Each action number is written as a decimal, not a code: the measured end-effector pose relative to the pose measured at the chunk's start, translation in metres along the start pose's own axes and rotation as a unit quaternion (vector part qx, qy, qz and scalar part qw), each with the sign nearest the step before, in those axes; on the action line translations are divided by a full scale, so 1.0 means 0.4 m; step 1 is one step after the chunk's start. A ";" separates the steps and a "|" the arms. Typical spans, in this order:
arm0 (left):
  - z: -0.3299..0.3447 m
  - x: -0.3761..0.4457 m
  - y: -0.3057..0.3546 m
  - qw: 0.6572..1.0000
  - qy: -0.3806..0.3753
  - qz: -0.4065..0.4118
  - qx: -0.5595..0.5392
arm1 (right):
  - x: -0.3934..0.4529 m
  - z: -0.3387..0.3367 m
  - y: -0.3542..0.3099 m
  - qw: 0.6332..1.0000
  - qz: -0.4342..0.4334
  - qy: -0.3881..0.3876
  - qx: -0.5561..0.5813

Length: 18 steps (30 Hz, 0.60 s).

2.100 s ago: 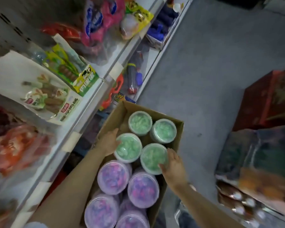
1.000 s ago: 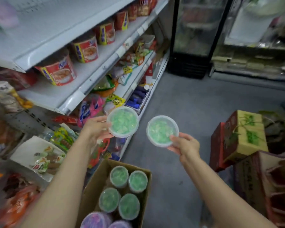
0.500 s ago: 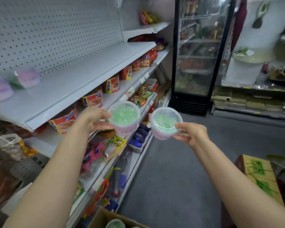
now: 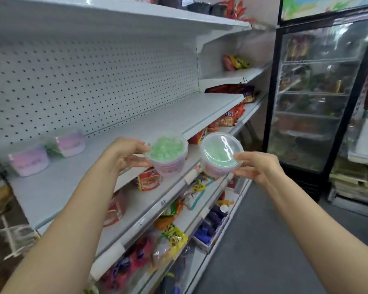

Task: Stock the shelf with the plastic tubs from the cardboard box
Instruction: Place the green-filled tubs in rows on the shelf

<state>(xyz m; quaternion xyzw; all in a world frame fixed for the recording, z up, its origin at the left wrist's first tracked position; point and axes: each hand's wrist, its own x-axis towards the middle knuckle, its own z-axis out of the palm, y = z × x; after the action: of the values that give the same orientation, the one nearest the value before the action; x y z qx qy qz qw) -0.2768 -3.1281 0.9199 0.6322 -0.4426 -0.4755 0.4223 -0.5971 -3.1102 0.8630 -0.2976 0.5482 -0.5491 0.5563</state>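
My left hand (image 4: pixel 123 153) grips a clear plastic tub of green sweets (image 4: pixel 167 154), held at the front edge of the white shelf (image 4: pixel 136 128). My right hand (image 4: pixel 257 168) grips a second green tub (image 4: pixel 220 155), tilted with its lid toward me, out over the aisle just right of the first. Two pink tubs (image 4: pixel 29 160) (image 4: pixel 70 143) stand on the shelf at the far left, near the pegboard back. The cardboard box is out of view.
Red instant-noodle cups (image 4: pixel 148 180) and snack bags fill the shelves below. A glass-door fridge (image 4: pixel 312 92) stands at the aisle's end. Grey floor (image 4: pixel 263 240) runs along the right.
Both hands lifted the green tubs out of the box and raised them to shelf height. My view swung up from the box to the white shelf.
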 end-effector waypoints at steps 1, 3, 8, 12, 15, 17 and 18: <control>-0.014 0.015 0.010 1.000 0.011 0.001 -0.007 | 0.034 0.028 -0.021 1.000 -0.004 -0.025 0.002; -0.045 0.044 0.026 0.999 0.039 0.001 -0.020 | 0.102 0.089 -0.060 0.998 -0.011 -0.069 0.008; -0.118 0.110 0.060 0.989 0.140 -0.028 -0.037 | 0.261 0.244 -0.148 0.985 -0.008 -0.170 -0.028; -0.176 0.141 0.049 0.969 0.228 -0.034 -0.093 | 0.368 0.383 -0.189 0.966 -0.003 -0.244 -0.082; -0.215 0.160 0.036 0.954 0.273 -0.055 -0.108 | 0.419 0.481 -0.190 0.951 0.008 -0.288 -0.108; -0.238 0.178 0.036 0.948 0.291 -0.071 -0.113 | 0.451 0.543 -0.186 0.942 0.020 -0.310 -0.125; -0.251 0.190 0.038 0.944 0.298 -0.080 -0.113 | 0.467 0.574 -0.183 0.938 0.028 -0.318 -0.133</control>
<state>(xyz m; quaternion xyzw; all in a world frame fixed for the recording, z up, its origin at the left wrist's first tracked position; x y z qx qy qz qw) -0.1694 -3.1936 0.9364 0.7263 -0.1878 -0.3444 0.5644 -0.4408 -3.3636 0.9293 -0.5124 0.4187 -0.3325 0.6720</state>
